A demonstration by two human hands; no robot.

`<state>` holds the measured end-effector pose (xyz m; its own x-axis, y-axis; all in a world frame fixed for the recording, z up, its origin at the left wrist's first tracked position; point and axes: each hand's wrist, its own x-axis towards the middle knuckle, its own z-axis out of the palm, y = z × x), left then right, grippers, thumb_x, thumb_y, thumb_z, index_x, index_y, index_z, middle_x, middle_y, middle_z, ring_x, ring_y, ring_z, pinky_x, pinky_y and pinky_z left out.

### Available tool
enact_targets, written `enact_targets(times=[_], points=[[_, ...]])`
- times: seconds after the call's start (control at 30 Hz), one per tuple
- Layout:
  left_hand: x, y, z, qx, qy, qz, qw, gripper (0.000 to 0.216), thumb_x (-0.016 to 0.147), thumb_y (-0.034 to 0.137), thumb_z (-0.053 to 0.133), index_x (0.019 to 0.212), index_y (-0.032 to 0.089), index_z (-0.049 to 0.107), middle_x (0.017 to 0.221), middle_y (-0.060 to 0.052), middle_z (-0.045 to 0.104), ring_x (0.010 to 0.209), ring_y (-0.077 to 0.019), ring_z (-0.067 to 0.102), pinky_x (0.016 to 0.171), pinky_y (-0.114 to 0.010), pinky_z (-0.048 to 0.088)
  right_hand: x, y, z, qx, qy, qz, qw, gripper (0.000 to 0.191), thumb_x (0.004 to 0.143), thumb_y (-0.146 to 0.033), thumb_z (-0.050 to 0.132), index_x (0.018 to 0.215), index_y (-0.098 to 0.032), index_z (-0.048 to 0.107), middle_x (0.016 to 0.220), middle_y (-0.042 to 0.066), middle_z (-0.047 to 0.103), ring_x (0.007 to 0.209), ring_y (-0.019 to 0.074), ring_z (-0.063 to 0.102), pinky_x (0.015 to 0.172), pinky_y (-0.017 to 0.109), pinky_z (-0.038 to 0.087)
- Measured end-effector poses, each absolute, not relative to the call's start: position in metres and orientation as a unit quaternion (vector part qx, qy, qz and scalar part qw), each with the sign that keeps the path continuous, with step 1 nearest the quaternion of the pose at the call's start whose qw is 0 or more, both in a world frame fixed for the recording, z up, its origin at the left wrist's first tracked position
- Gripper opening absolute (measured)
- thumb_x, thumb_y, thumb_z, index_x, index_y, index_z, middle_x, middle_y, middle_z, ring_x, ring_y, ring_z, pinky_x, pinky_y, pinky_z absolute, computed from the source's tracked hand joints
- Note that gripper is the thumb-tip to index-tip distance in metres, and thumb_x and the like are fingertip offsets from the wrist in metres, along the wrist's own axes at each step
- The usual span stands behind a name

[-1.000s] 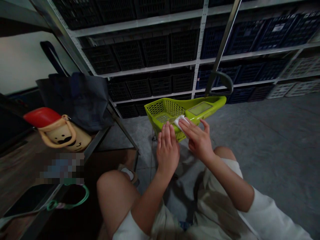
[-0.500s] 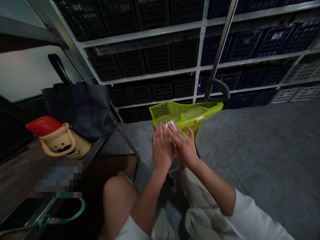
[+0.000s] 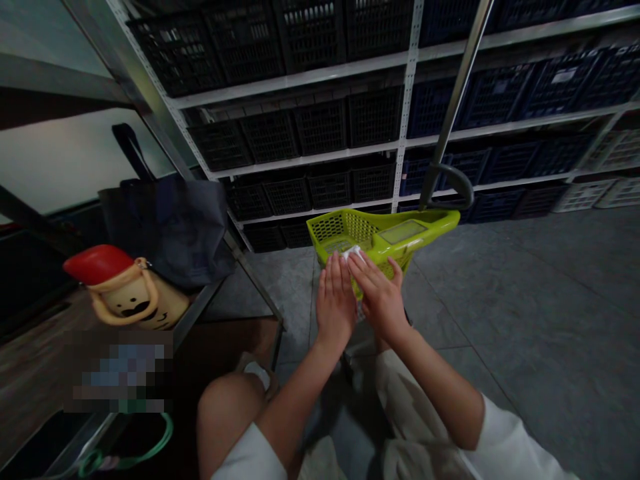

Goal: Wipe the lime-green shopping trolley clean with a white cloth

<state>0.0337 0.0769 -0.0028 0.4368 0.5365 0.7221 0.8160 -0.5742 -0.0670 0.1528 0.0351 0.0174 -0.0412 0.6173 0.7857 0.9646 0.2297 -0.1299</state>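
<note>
A crumpled white tissue [image 3: 354, 252] pokes out between the fingertips of both hands, on the near rim of a lime-green shopping basket [image 3: 417, 233]. My left hand [image 3: 337, 293] presses its long, close-set fingers against the tissue's left side and the rim. From the right, my right hand [image 3: 381, 293] covers part of the tissue with its fingers, its thumb sticking up apart. How much tissue lies beneath the fingers is hidden. The basket has perforated walls, a clear panel on its top, and a dark grey handle [image 3: 453, 187] at a metal pole [image 3: 460, 87].
Shelves of black crates [image 3: 320, 127] and blue crates [image 3: 500, 97] stand behind the basket. On the left, a table carries a dark tote bag [image 3: 170, 227], a red-topped cartoon-faced bag [image 3: 130, 293] and a green cord [image 3: 150, 453]. A blurred patch hides part of the tabletop.
The view has shifted slightly, so everything sits a little lower and further right. Both hands keep about the same place on the basket's rim, with the tissue still between them.
</note>
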Motion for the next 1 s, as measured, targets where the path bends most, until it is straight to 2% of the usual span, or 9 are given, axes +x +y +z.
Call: enact_targets(times=[0.1,0.2,0.43,0.63,0.8,1.0], points=[[0.03,0.083,0.003,-0.833,-0.406,-0.308,0.215,0.071,0.092,0.011,0.043,0.156,-0.001,0.015,0.161,-0.024,0.029,0.153,-0.0289,0.022,0.122,-0.046,0.033,0.181,0.043,0.018,-0.61,-0.63,-0.255,0.407,0.075,0.075,-0.001,0.04,0.145,-0.028,0.048,0.143,0.005,0.06,0.138,0.0203,0.05,0.121,0.053,0.004],[0.031,0.092,0.008,-0.837,-0.407,-0.3,0.21,0.071,0.091,0.011,0.044,0.155,-0.003,0.017,0.162,-0.025,0.027,0.153,-0.0299,0.02,0.122,-0.047,0.032,0.204,0.055,0.019,-0.653,-0.55,-0.272,0.444,0.074,0.075,-0.002,0.039,0.144,-0.028,0.05,0.142,0.007,0.061,0.138,0.0247,0.051,0.119,0.059,0.006],[0.048,0.127,0.009,-0.845,-0.394,-0.297,0.206,0.069,0.091,0.011,0.044,0.154,-0.003,0.019,0.16,-0.026,0.032,0.152,-0.0293,0.024,0.123,-0.046,0.031,0.189,0.09,0.019,-0.536,-0.718,-0.24,0.374,0.074,0.075,0.0,0.042,0.145,-0.023,0.047,0.145,0.007,0.059,0.14,0.018,0.048,0.123,0.047,0.005],[0.064,0.156,0.016,-0.865,-0.361,-0.297,0.183,0.069,0.091,0.013,0.046,0.153,-0.003,0.02,0.158,-0.025,0.036,0.15,-0.0301,0.031,0.123,-0.046,0.031,0.266,0.125,0.011,-0.556,-0.636,-0.277,0.458,0.064,0.078,-0.004,0.04,0.137,-0.023,0.055,0.139,0.007,0.063,0.14,0.0197,0.049,0.124,0.051,0.01],[0.081,0.172,0.016,-0.867,-0.349,-0.317,0.161,0.07,0.09,0.014,0.046,0.154,0.0,0.019,0.158,-0.024,0.038,0.15,-0.0301,0.032,0.121,-0.049,0.033,0.287,0.148,0.009,-0.565,-0.606,-0.286,0.481,0.057,0.081,-0.006,0.037,0.128,-0.024,0.062,0.13,0.005,0.069,0.133,0.0207,0.055,0.125,0.057,-0.001],[0.094,0.181,0.015,-0.863,-0.361,-0.312,0.166,0.07,0.09,0.015,0.047,0.153,0.0,0.021,0.157,-0.024,0.039,0.15,-0.0294,0.032,0.121,-0.049,0.034,0.298,0.167,0.005,-0.557,-0.605,-0.284,0.493,0.055,0.083,-0.007,0.037,0.127,-0.026,0.064,0.129,0.004,0.069,0.133,0.0216,0.055,0.125,0.059,-0.002]])
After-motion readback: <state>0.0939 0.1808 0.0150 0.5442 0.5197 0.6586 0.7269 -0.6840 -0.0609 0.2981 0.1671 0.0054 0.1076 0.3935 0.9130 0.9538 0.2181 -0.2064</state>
